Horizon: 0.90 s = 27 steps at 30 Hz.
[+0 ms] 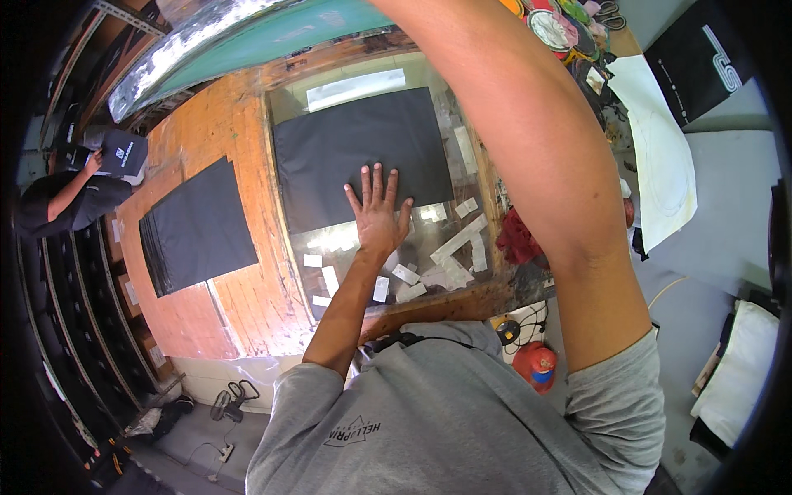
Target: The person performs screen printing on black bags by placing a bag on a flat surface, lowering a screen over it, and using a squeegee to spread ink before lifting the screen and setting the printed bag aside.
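My left hand lies flat with its fingers spread on the near edge of a black rectangular fabric-like piece. That piece rests on a glass panel set into the wooden table. A white strip is stuck on the glass just beyond the piece. My right arm reaches up across the view and leaves it at the top edge, so the right hand is out of sight. Beyond the glass, a large teal screen-like panel with a pale frame stands tilted.
Left on the wooden table is a stack of black pieces. Several white tape bits dot the glass. Tins, scissors and a dark red cloth lie right. Far left, another person holds a printed black bag.
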Available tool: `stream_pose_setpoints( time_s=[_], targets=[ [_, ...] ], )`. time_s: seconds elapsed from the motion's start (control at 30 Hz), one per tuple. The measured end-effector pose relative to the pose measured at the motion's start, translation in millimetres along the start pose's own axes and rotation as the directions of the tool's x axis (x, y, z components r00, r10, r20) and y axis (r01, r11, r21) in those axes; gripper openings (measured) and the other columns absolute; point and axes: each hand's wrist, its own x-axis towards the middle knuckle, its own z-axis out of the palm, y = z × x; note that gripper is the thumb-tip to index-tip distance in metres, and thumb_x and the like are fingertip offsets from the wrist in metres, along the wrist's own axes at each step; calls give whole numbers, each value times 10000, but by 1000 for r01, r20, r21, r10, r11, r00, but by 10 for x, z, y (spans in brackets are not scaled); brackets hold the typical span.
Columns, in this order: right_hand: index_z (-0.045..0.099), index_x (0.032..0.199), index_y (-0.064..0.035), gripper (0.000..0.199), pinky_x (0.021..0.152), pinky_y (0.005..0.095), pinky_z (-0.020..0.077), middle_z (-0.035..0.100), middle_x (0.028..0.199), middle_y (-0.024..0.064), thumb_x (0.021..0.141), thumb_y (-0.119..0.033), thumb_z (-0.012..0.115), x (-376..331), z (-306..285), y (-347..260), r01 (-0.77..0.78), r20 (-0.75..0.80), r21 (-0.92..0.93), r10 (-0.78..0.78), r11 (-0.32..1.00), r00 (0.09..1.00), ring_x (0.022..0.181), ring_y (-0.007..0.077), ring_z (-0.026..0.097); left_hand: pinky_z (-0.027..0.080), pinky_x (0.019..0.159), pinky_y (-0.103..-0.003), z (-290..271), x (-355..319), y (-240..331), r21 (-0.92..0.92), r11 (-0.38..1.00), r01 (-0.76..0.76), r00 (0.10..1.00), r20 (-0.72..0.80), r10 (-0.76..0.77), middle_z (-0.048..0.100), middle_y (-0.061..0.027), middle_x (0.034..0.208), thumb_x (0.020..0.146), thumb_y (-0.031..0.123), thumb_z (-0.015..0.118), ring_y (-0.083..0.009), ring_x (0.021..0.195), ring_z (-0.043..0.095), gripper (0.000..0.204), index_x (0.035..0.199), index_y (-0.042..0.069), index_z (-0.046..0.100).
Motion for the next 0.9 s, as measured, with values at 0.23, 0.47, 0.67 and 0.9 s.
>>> stream_pose_setpoints(
  time_s=[0.23,0.47,0.67,0.9],
  targets=[
    [733,982,27,340,747,453,584,713,809,203,969,-248,533,187,125,-26,62,-138,-107,-76,992,988,712,298,693,5,1217,-689,-186,11,66,-164,986,21,997,-68,-32,255,-198,1680,1010,385,566,-397,1580,137,649,1566,84,420],
    [713,1185,-126,372,731,442,392,641,754,122,968,-423,655,-1165,889,-251,56,-194,-209,-97,976,976,739,287,609,228,1210,-598,-1364,-441,235,-946,317,-69,892,-201,-404,416,-161,1559,1037,388,581,-334,1489,350,641,1530,21,401],
    [540,1466,-137,613,823,454,360,583,933,102,866,-45,630,-2480,2148,-136,-17,41,-215,26,976,999,928,269,549,291,1166,-634,-1313,-917,162,-712,-659,240,601,642,-475,325,-184,1545,1029,511,559,-306,1412,379,736,1526,27,308],
    [527,1485,-150,674,825,480,354,561,924,95,841,38,591,-2810,2566,13,-75,107,-181,96,981,990,939,276,541,177,1209,-658,-644,-877,-138,-650,-717,250,508,719,-474,224,-251,1590,973,504,630,-345,1504,303,1059,1607,-61,-3]
  ],
)
